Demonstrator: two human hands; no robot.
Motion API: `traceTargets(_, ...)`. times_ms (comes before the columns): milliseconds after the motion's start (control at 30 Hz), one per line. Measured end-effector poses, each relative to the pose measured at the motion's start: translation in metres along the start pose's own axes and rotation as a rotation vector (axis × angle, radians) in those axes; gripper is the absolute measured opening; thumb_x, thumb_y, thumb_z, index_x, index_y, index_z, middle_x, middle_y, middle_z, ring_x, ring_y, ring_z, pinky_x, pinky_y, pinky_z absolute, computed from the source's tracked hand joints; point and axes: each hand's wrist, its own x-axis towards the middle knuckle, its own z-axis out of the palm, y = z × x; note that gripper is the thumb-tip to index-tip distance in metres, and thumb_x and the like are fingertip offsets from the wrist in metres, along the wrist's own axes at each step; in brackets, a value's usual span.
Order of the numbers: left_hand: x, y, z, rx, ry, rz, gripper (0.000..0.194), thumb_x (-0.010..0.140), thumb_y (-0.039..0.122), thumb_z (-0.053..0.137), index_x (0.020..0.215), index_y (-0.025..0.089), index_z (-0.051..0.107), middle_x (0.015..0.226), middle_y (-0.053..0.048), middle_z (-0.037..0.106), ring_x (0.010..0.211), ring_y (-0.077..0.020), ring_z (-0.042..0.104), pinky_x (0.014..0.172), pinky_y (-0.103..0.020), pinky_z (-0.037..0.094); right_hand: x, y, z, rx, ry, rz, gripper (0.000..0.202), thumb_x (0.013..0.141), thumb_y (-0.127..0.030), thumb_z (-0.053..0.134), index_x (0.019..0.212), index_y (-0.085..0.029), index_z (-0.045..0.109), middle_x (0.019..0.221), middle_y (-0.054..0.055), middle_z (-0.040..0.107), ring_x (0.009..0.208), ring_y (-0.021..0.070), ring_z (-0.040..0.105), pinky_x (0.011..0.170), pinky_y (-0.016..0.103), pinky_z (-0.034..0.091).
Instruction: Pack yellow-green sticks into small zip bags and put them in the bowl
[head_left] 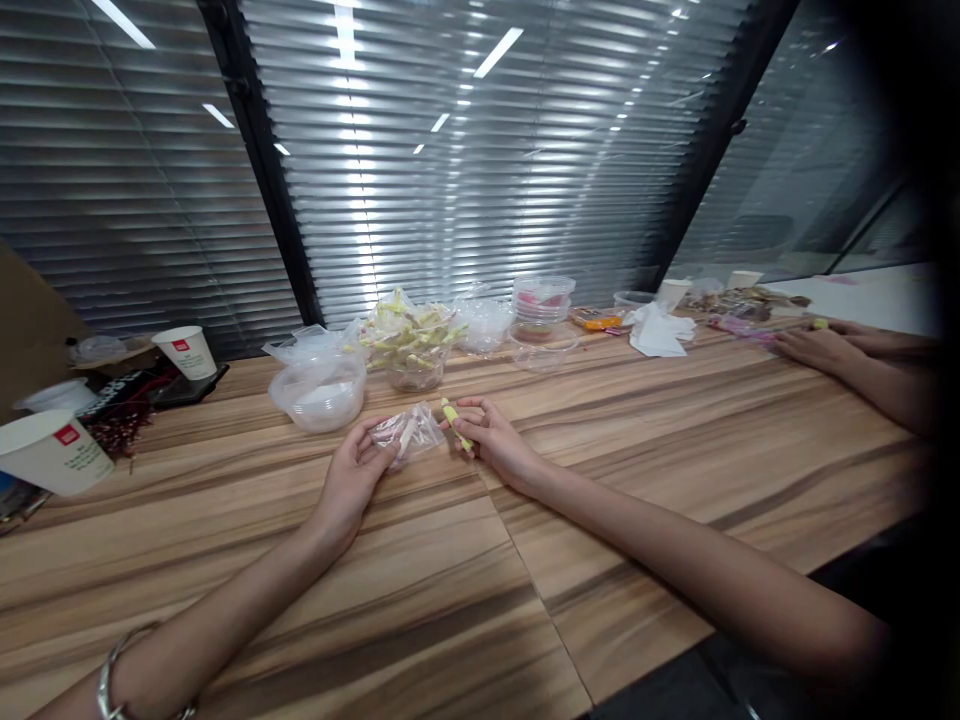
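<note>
My left hand pinches the near edge of a small clear plastic bag, with a whitish strip showing in or on it. Just to the right, my right hand grips a short yellow stick-like piece between thumb and fingers; its exact kind is too small to make out. The yellow piece is close to the bag's right end. Behind both hands stands a clear tub heaped with similar yellow-green pieces. A clear plastic bowl sits to its left.
Stacked clear containers, an orange packet and white tissues line the table's back. Paper cups stand at left. At far right, another person's hands work beside a pink plastic wrapper. Blinds rise behind the table.
</note>
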Motion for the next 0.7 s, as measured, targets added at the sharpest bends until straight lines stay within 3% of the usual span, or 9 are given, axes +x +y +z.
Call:
traceTargets(133,0.0025,-0.0031,-0.0029,-0.013,0.032,0.003,0.047,0.071,0.034,0.064,0.114,0.021,0.048,0.119,-0.007,0.055,0.096,-0.0132,0.057,0.075,-0.020,0.050,0.0034,0.0001,-0.0010,0.030,-0.038,-0.006,0.038,0.073,-0.037,0.063,0.099,-0.015,0.048,0.091,0.006,0.059,0.056,0.0024,0.041,0.051,0.016,0.028)
traceTargets(400,0.0038,-0.0045,-0.0033,-0.020,0.031,0.001,0.045,0.072,0.034,0.063,0.112,0.022,0.048,0.118,-0.007,0.055,0.098,-0.0136,0.056,0.079,-0.023,0.050,0.0034,-0.0009,-0.0011,0.032,-0.059,-0.008,0.035,0.071,-0.033,0.065,0.099,-0.014,0.058,0.090,0.005,0.057,0.061,0.0033,0.043,0.055,0.018,0.030)
traceTargets(533,0.0034,-0.0039,-0.0028,-0.025,0.021,-0.006,0.044,0.072,0.034,0.063,0.111,0.021,0.048,0.118,-0.006,0.055,0.096,-0.0126,0.056,0.078,-0.021,0.049,0.0013,-0.0013,-0.0014,-0.029,0.006,0.019,0.034,0.069,-0.030,0.065,0.098,-0.013,0.061,0.083,0.004,0.058,0.064,0.0045,0.046,0.061,0.019,0.034)
traceTargets(700,0.0013,-0.0005,-0.0005,0.006,-0.005,-0.016,0.042,0.072,0.035,0.063,0.109,0.021,0.047,0.117,-0.006,0.055,0.099,-0.0143,0.055,0.077,-0.022,0.050,-0.0002,0.0007,-0.0002,-0.067,-0.001,0.005,0.037,0.068,-0.030,0.065,0.101,-0.014,0.059,0.100,0.006,0.058,0.078,0.0071,0.052,0.074,0.020,0.039)
